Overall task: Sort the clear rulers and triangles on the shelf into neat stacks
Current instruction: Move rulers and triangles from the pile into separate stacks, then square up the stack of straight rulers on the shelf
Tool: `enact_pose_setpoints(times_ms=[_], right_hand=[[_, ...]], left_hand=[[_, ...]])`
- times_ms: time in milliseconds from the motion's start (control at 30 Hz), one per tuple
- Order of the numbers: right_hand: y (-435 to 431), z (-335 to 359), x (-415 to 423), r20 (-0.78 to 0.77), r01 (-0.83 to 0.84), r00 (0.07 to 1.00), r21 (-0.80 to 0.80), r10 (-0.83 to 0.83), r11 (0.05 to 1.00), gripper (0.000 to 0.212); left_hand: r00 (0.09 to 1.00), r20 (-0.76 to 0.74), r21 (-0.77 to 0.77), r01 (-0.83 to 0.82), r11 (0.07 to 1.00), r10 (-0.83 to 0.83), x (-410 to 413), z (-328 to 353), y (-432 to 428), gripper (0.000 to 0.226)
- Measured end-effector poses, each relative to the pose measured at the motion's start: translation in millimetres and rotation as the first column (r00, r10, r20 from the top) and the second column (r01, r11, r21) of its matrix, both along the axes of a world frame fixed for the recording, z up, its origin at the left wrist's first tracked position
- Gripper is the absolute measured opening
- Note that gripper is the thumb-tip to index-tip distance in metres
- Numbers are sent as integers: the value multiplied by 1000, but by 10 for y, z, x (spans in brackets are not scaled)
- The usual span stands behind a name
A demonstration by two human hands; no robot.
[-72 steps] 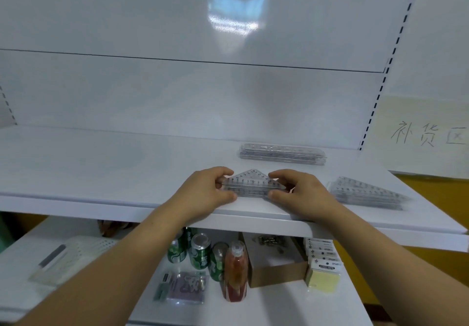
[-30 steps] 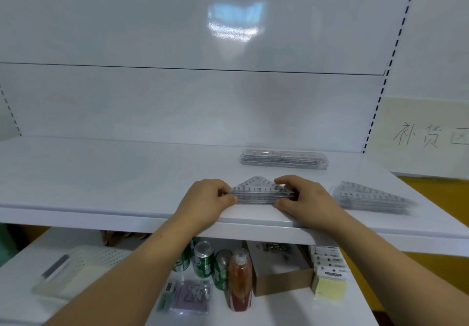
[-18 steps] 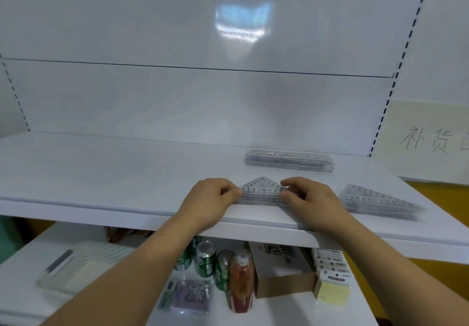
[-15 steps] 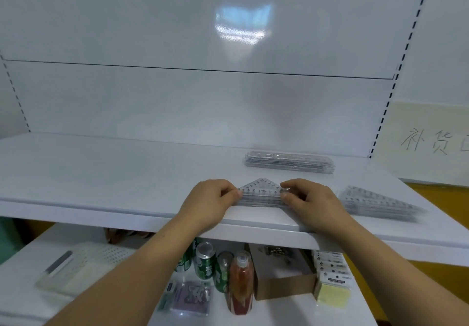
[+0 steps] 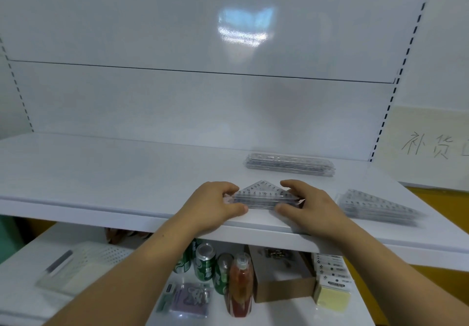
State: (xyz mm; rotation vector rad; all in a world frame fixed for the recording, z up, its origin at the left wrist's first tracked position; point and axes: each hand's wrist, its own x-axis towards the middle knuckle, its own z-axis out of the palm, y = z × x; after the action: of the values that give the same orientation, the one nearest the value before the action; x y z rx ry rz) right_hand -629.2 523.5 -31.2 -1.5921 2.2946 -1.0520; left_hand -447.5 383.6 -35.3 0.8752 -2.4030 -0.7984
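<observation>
The smooth, glossy white shelf (image 5: 88, 173) offers its widest open surface from the left end to the middle. Near the front edge, the left hand (image 5: 213, 207) lies palm down. Its fingers curl over the back and its thumb runs along the front of the left corner of a stack of small triangles (image 5: 265, 196). They are clear hard plastic with printed scales, lying flat, apex toward the back wall. The right hand (image 5: 311, 207) grips the stack's right corner the same way. Behind, by the back edge, lies a squared stack of clear rulers (image 5: 289, 166). Toward the right end, a stack of longer triangles (image 5: 378, 206) sits near the front edge, apart from the right hand.
</observation>
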Motion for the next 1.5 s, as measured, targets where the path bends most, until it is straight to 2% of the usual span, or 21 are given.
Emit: enact_pose_setpoints(times_ms=[100, 167, 233, 400, 500, 600, 733, 867, 1067, 1167, 1267, 1400, 1500], right_hand=[[-13, -6, -6, 26, 14, 1000, -58, -12, 998, 48], [-14, -3, -12, 52, 33, 998, -113, -28, 993, 44], [-15, 73, -40, 42, 41, 998, -123, -36, 992, 43], [-53, 494, -286, -126, 35, 991, -9, -36, 999, 52], [-87, 644, -531, -228, 60, 973, 88, -38, 994, 54], [-110, 716, -795, -263, 68, 964, 148, -27, 987, 56], [-166, 706, -1146, -272, 79, 962, 235, -13, 969, 59], [-277, 612, -1466, -293, 107, 956, 387, 12, 916, 68], [-494, 573, -1726, -332, 142, 943, 477, 29, 867, 86], [-589, 531, -1884, -320, 144, 946, 562, 55, 814, 100], [-639, 463, -2023, -297, 128, 952, 612, 76, 780, 104], [-683, 404, -2117, -315, 60, 941, 527, 128, 848, 78], [-693, 340, -2191, -317, -3, 935, 445, 161, 896, 65]], left_hand=[[998, -58, 65, 15, 998, -11, 26, 16, 0, 60], [993, -116, 152, 35, 988, -17, 10, 67, -30, 54], [994, -101, 173, 49, 984, -32, -28, 154, -84, 47], [988, 144, -34, 69, 997, -64, -291, 415, -169, 52], [971, 227, -86, 100, 991, -78, -532, 505, -107, 55], [954, 292, -92, 101, 991, -70, -714, 528, -82, 56], [944, 330, -124, 73, 990, -28, -806, 552, -159, 55], [932, 363, -138, 40, 990, 12, -858, 579, -377, 59], [918, 397, -190, 106, 976, -22, -1213, 494, -745, 86], [891, 450, -207, 171, 963, -62, -1404, 414, -909, 95], [887, 444, -156, 216, 964, -127, -1514, 326, -1016, 87], [933, 308, -141, 236, 961, -184, -1567, 253, -1042, 48], [950, 250, -119, 223, 967, -189, -1591, 211, -1065, 41]])
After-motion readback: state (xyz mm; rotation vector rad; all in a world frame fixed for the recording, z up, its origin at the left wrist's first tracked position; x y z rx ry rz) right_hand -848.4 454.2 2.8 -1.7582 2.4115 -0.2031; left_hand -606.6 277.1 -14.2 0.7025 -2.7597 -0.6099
